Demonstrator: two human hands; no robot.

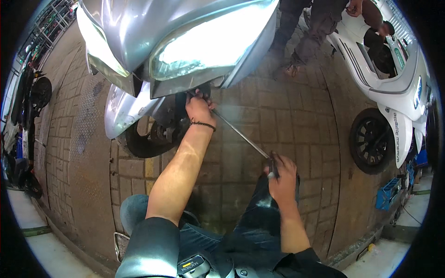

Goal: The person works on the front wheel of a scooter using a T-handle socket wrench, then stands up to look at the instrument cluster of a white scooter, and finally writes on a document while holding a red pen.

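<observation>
Below, right hand (281, 173) grips one long rod (241, 134); left hand (199, 107) seemingly steadies tip under scooter (153, 41).

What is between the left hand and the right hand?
In the head view, a long thin metal rod spans from the left hand to the right hand, above brick paving.

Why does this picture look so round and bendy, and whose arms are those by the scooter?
The camera sits on a person's head and looks down, and its wide lens bends straight lines. So the arms coming from below are that person's own. The left hand reaches up under the front of a silver scooter, beside its front wheel. The right hand grips the handle end of a long thin metal tool that runs up toward the left hand. Below is a brick pavement. A white scooter stands at the right, with another person beside it.
</observation>
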